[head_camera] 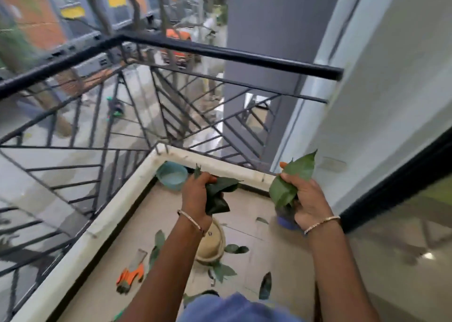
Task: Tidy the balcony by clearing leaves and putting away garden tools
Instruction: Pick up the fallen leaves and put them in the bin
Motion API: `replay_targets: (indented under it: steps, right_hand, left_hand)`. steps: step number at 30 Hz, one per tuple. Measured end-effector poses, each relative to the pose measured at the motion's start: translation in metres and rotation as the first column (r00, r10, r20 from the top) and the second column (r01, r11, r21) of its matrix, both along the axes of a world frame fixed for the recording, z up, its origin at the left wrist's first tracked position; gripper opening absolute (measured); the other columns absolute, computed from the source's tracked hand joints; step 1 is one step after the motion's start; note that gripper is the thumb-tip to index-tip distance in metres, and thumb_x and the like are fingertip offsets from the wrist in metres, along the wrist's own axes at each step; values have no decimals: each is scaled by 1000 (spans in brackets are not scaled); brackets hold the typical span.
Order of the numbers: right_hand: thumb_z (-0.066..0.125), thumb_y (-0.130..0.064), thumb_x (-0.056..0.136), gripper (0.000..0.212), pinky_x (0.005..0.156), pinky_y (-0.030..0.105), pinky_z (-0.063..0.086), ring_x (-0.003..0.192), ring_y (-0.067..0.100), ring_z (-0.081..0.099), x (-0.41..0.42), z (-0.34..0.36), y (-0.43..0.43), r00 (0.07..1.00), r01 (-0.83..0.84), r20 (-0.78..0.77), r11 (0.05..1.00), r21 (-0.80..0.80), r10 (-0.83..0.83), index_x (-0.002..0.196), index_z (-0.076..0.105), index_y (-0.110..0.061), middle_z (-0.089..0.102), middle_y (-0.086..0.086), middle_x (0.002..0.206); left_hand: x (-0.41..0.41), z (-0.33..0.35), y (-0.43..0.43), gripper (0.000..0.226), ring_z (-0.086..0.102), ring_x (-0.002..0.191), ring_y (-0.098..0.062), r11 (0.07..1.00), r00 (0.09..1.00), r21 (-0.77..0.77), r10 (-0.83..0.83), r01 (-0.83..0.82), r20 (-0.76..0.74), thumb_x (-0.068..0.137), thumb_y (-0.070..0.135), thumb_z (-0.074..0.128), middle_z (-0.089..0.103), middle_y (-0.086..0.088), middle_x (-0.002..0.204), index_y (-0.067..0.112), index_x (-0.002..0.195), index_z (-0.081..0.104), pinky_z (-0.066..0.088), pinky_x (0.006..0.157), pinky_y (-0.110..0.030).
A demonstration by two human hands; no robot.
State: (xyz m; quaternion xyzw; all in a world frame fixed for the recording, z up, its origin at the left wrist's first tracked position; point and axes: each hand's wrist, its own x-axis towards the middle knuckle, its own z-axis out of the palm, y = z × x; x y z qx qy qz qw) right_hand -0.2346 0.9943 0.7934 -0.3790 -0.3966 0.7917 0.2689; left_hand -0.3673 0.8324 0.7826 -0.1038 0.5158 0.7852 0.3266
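- Hands both raised over the balcony floor (247,214), well apart from each other, a thin bangle on each wrist.
- Left hand (195,194): fingers curled tight round a crumpled bunch of dark leaves (220,197). Leaf tips stick out above the fist and to its right.
- Right hand (309,203): fingers and thumb curled round a bunch of lighter green leaves (289,183). One broad leaf points up past the thumb.
- Blue object (285,221) just below the right hand, mostly hidden. Cannot tell what it is or whether the hand touches it.
- Loose leaves (236,249) scattered on the floor tiles below the hands: a pair beside the round beige container (211,244), a cluster in front of it, one dark leaf nearer the camera, others to the left of the left forearm.
- Round beige container stands on the floor, partly hidden by the left forearm.
- Orange-and-grey gloves (130,275) lie flat on the floor near the white kerb (107,211), apart from the leaves.
- Teal basin (171,177) sits in the far corner, against the kerb.
- Black railing (220,51) stands on the kerb along two sides. White wall (379,101) and dark-framed glass door (403,236) on the right.
- Background beyond the railing blurred.
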Motion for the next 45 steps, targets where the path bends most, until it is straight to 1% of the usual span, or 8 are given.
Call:
replay_targets:
  steps: [9, 14, 17, 21, 27, 34, 40, 45]
  right_hand:
    - [68, 7, 81, 15, 50, 34, 57, 66, 24, 69, 85, -32, 67, 936, 343, 87, 939, -25, -340, 85, 67, -7, 71, 7, 70]
    - [71, 4, 80, 13, 75, 42, 58, 79, 29, 67, 112, -72, 118, 857, 498, 181, 866, -45, -483, 84, 66, -8, 68, 16, 90]
    - [66, 0, 87, 8, 79, 44, 55, 77, 25, 68, 113, -101, 162, 811, 556, 268, 828, -77, -520, 86, 66, -9, 68, 15, 93]
    - [61, -5, 92, 6, 86, 49, 53, 88, 31, 66, 102, -138, 221, 786, 585, 361, 793, -170, -503, 96, 65, -6, 68, 18, 99]
    - [64, 3, 88, 10, 50, 28, 55, 70, 24, 65, 74, -211, 301, 734, 631, 497, 734, -249, -463, 88, 62, -7, 67, 12, 80]
    - [64, 8, 86, 15, 70, 43, 54, 66, 25, 60, 49, -316, 368, 669, 698, 598, 650, -302, -441, 83, 58, -5, 64, 15, 84]
    - [71, -1, 84, 23, 47, 27, 48, 61, 22, 58, 24, -447, 422, 646, 680, 658, 683, -267, -386, 99, 57, -12, 63, 16, 88]
    - [63, 2, 90, 18, 48, 30, 54, 65, 23, 58, 6, -554, 454, 696, 623, 655, 700, -348, -294, 99, 52, -9, 60, 21, 98]
  left_hand:
    - [36, -41, 107, 2, 52, 50, -24, 966, 970, -103, -228, 236, 83, 83, 3, 52, 56, -16, 75, 4, 83, 54, 47, 43, -24]
    - [48, -66, 174, 12, 47, 40, -22, 926, 929, -130, -331, 354, 167, 84, 4, 50, 55, -16, 61, 6, 72, 49, 38, 40, -21]
    - [47, -86, 221, 17, 46, 36, -21, 913, 919, -168, -335, 371, 205, 86, 4, 51, 54, -11, 52, 6, 69, 50, 38, 40, -22]
    - [33, -116, 281, 18, 45, 36, -21, 894, 911, -238, -316, 379, 263, 87, 5, 53, 51, -14, 61, 5, 70, 51, 38, 39, -22]
    - [7, -179, 374, 11, 48, 47, -24, 842, 903, -355, -310, 406, 298, 86, 6, 56, 55, -16, 69, 6, 76, 54, 42, 44, -25]
    - [5, -278, 453, 9, 44, 50, -25, 767, 899, -480, -303, 427, 316, 85, 6, 57, 51, -14, 67, 5, 77, 54, 39, 50, -30]
    - [7, -392, 501, 10, 44, 48, -24, 694, 896, -568, -310, 443, 319, 88, 6, 57, 53, -14, 65, 4, 79, 55, 39, 48, -29]
    - [10, -487, 532, 7, 48, 49, -24, 653, 909, -634, -270, 415, 317, 86, 10, 61, 57, -14, 70, 3, 88, 59, 40, 49, -27]
